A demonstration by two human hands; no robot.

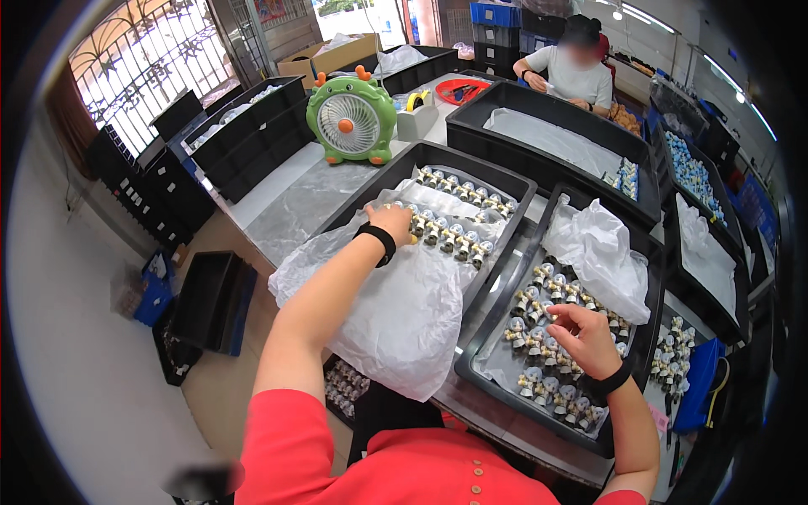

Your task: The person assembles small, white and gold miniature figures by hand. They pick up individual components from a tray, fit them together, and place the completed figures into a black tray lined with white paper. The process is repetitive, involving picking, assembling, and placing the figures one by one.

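Two black trays hold small figurines with pale tops, yellow middles and dark bases. My left hand (390, 224) reaches into the left tray (515, 220), its fingers bent around a figurine at the left end of a row; they mostly hide it. Rows of figurines (454, 239) stand beside it. White sheeting (391, 324) drapes from this tray over its near edge. Above the right tray (497, 335), my right hand (589, 341) hovers with thumb and index finger curved and apart, nothing visible between them. Several rows of figurines (547, 341) lie under it, beside a crumpled white sheet (596, 251).
A green animal-shaped fan (351, 118) and a tape dispenser (417, 118) stand beyond the left tray. Another person (572, 71) sits across, behind a large black tray (547, 158). More trays flank the right side. A red basket (461, 90) sits at the back.
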